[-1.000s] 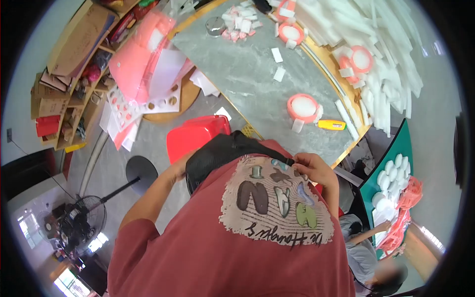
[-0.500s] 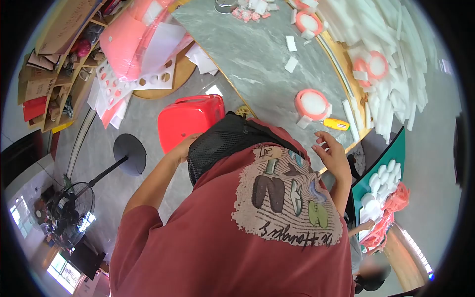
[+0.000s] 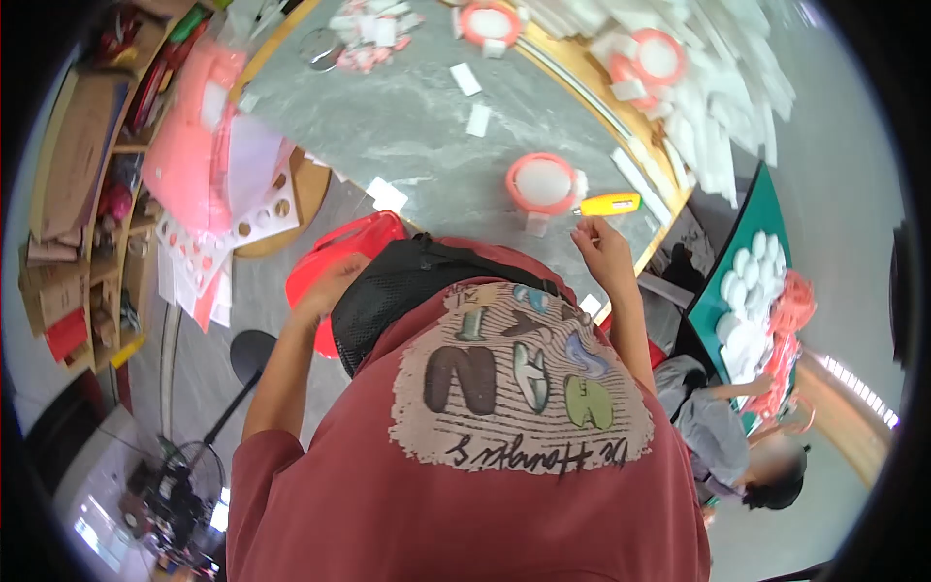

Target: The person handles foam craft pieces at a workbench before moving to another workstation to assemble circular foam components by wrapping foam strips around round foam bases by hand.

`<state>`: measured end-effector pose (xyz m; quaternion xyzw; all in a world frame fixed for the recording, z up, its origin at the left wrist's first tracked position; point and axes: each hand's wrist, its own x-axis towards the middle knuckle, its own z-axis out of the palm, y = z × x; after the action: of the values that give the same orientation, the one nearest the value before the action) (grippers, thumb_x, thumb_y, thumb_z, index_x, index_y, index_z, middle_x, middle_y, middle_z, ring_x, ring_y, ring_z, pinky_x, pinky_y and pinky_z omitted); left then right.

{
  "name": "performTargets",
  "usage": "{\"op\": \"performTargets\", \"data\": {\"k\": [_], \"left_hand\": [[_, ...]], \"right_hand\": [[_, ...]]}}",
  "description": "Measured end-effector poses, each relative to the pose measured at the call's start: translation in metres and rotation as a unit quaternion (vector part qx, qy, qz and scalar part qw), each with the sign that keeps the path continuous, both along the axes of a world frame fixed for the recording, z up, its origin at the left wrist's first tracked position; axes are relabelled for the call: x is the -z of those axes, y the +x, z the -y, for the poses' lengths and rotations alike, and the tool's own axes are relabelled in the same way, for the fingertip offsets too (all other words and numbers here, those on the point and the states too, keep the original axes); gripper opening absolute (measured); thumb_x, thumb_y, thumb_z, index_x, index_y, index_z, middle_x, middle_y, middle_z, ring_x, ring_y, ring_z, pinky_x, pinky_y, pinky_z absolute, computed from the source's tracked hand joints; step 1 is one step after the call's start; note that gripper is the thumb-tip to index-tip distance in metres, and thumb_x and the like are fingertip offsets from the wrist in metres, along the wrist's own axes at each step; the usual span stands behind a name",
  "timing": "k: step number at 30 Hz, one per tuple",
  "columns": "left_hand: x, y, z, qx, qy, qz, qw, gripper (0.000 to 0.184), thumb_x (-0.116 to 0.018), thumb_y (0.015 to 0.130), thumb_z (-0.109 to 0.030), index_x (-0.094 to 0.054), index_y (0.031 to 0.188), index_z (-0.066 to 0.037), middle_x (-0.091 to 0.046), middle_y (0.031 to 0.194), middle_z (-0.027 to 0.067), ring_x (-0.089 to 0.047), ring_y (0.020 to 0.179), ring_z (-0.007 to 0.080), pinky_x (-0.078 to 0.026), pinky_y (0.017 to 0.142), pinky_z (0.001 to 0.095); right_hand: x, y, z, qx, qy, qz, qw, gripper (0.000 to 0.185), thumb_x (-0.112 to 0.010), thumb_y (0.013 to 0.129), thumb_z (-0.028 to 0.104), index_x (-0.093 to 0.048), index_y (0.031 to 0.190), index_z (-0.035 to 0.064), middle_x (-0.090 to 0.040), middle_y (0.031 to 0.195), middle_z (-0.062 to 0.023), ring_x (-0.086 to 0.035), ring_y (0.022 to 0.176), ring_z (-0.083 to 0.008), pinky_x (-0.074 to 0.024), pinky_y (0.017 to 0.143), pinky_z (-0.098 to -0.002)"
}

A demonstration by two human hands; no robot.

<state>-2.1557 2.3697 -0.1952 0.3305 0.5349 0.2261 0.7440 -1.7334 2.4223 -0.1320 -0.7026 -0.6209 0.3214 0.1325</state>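
My left hand is beside the black mesh waist bag, in front of a red plastic stool. Its fingers are blurred and partly hidden, so their grip does not show. At the table's near edge, my right hand has loosely bent fingers, apart, with nothing visible in them. Just beyond its fingertips lies a yellow-handled tool, of a kind I cannot make out. Left of that tool, a pink ring with a white round centre rests on the grey marbled table, with small white blocks against it.
White foam strips are heaped at the far right. More pink rings and small white blocks lie on the table. Shelves and a standing fan are at left. A person works at a green table at right.
The view has turned, shifting the tabletop items left and up. My right hand has come closer to the yellow-handled tool. My left hand stays by the stool. More of the other person shows.
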Motion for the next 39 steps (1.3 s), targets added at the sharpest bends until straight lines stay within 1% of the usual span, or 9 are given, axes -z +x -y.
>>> {"op": "performTargets", "data": {"k": [6,9,18,20,22,26,32,34,39], "left_hand": [[-0.057,0.049,-0.147,0.152,0.261,-0.186,0.935,0.024,-0.052,0.085,-0.027,-0.055,0.087,-0.003,-0.054,0.077,-0.0002,-0.049,0.071,0.0082,-0.041,0.063,0.0238],[-0.071,0.109,-0.189,0.289,0.326,-0.151,0.887,0.023,-0.053,0.085,-0.025,-0.055,0.087,-0.002,-0.053,0.076,0.0003,-0.050,0.070,0.0085,-0.041,0.063,0.0236],[-0.088,0.213,-0.195,0.408,0.374,-0.158,0.818,0.026,-0.055,0.081,-0.025,-0.056,0.080,0.000,-0.056,0.066,0.0073,-0.053,0.063,0.0157,-0.041,0.058,0.0311],[-0.106,0.215,-0.184,0.473,0.393,-0.294,0.732,0.030,-0.058,0.077,-0.031,-0.060,0.075,-0.001,-0.059,0.066,0.0166,-0.058,0.063,0.0307,-0.044,0.059,0.0415],[-0.120,0.216,-0.174,0.514,0.341,-0.296,0.730,0.034,-0.058,0.078,-0.034,-0.060,0.086,-0.001,-0.060,0.080,0.0198,-0.059,0.076,0.0340,-0.044,0.067,0.0434],[-0.129,0.224,-0.155,0.328,0.498,-0.093,0.798,0.045,-0.056,0.080,-0.034,-0.053,0.108,0.001,-0.054,0.104,0.0242,-0.054,0.095,0.0356,-0.042,0.078,0.0401],[-0.139,0.235,-0.145,0.279,0.375,-0.030,0.883,0.034,-0.056,0.082,-0.032,-0.060,0.097,-0.002,-0.061,0.078,0.0149,-0.059,0.072,0.0224,-0.044,0.064,0.0324],[-0.134,0.232,-0.146,0.314,0.361,-0.044,0.877,0.034,-0.051,0.087,-0.032,-0.060,0.090,0.001,-0.058,0.071,-0.0001,-0.050,0.065,0.0068,-0.042,0.058,0.0232],[-0.136,0.230,-0.144,0.315,0.246,0.018,0.916,0.031,-0.052,0.087,-0.033,-0.061,0.080,-0.003,-0.056,0.066,-0.0017,-0.049,0.058,0.0046,-0.039,0.053,0.0200]], "right_hand": [[0.029,-0.004,-0.017,0.193,0.007,-0.079,0.978,0.046,-0.057,0.079,0.042,-0.058,0.084,-0.0034,-0.061,0.074,-0.0129,-0.059,0.065,-0.0214,-0.0458,0.057,-0.0306],[0.032,-0.018,-0.027,0.226,-0.219,-0.212,0.925,0.058,-0.056,0.073,0.056,-0.062,0.075,-0.0011,-0.059,0.067,-0.0069,-0.056,0.057,-0.0134,-0.0398,0.047,-0.0257],[0.033,-0.032,-0.023,0.358,-0.115,-0.454,0.808,0.033,-0.066,0.072,0.042,-0.057,0.074,0.0101,-0.052,0.067,0.0021,-0.048,0.062,-0.0092,-0.0345,0.052,-0.0239],[0.011,-0.032,-0.028,0.383,-0.078,-0.528,0.754,0.028,-0.066,0.074,0.039,-0.056,0.074,0.0122,-0.052,0.068,0.0029,-0.048,0.064,-0.0092,-0.0342,0.054,-0.0237],[-0.017,-0.032,-0.030,0.396,-0.041,-0.654,0.643,0.023,-0.064,0.077,0.034,-0.056,0.076,0.0133,-0.053,0.071,0.0031,-0.049,0.068,-0.0096,-0.0357,0.056,-0.0237],[-0.048,-0.040,-0.029,0.338,-0.008,-0.699,0.630,0.020,-0.063,0.079,0.031,-0.056,0.076,0.0131,-0.054,0.074,0.0026,-0.049,0.071,-0.0090,-0.0371,0.057,-0.0238],[-0.065,-0.045,-0.024,0.304,0.091,-0.654,0.687,0.013,-0.061,0.080,0.020,-0.059,0.081,0.0075,-0.057,0.074,0.0019,-0.048,0.062,-0.0064,-0.0362,0.053,-0.0194],[-0.061,-0.046,-0.023,0.314,0.106,-0.635,0.698,0.012,-0.060,0.080,0.017,-0.060,0.083,0.0053,-0.057,0.072,0.0021,-0.046,0.057,-0.0052,-0.0349,0.050,-0.0180],[-0.061,-0.050,-0.024,0.319,0.125,-0.634,0.694,0.010,-0.060,0.079,0.015,-0.059,0.082,0.0056,-0.057,0.070,0.0021,-0.046,0.057,-0.0050,-0.0347,0.050,-0.0177]]}}
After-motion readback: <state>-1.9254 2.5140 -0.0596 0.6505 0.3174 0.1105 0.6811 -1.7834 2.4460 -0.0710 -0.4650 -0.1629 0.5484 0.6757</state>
